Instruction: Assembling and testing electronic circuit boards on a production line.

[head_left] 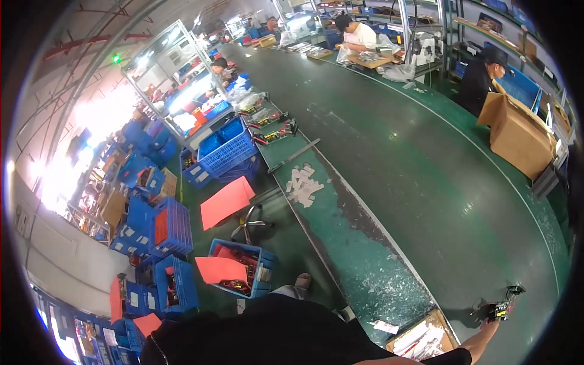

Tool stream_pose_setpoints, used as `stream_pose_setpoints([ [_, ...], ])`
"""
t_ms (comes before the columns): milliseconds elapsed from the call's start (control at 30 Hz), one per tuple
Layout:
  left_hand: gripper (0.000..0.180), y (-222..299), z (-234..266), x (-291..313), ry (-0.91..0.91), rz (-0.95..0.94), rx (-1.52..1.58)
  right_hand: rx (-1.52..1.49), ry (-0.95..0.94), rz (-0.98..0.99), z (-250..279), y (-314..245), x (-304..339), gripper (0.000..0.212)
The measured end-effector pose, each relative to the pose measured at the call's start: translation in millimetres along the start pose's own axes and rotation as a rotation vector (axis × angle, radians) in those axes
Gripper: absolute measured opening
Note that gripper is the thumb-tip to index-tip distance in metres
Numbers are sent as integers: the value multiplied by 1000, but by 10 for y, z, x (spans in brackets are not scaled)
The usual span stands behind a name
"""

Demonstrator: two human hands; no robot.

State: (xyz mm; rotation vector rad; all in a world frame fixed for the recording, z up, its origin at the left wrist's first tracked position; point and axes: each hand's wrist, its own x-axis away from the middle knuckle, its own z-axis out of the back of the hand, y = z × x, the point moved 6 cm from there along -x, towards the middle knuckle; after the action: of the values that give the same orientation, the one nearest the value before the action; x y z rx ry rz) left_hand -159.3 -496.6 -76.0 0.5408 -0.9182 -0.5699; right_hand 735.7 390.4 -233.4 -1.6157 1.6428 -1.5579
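Note:
My right hand [486,329] reaches out over the dark green belt at the lower right. A small black object with yellow and red patches [500,311] is at its fingertips, and the fingers appear closed on it. Its exact kind is too small to make out. A thin dark part with a round black end [516,290] sticks out beyond it. Beside my forearm, a shallow cardboard box [453,338] holds white slips and a red, pen-like item. A strip of bare skin shows at the bottom edge, but my left hand does not show.
Scraps of pale paper [302,184] lie on the worn green bench [347,243]. To the left stand blue crates [264,274] of red-and-black tools, pink sheets [226,202] and a wheeled stool base [244,224]. Across the belt, a person sits by a large carton [520,137]; others work farther off.

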Motion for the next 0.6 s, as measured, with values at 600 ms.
stream_pose_setpoints([
  [600, 34, 71, 766, -647, 549, 419, 475, 155, 363, 155, -894, -494, 1183, 31],
])
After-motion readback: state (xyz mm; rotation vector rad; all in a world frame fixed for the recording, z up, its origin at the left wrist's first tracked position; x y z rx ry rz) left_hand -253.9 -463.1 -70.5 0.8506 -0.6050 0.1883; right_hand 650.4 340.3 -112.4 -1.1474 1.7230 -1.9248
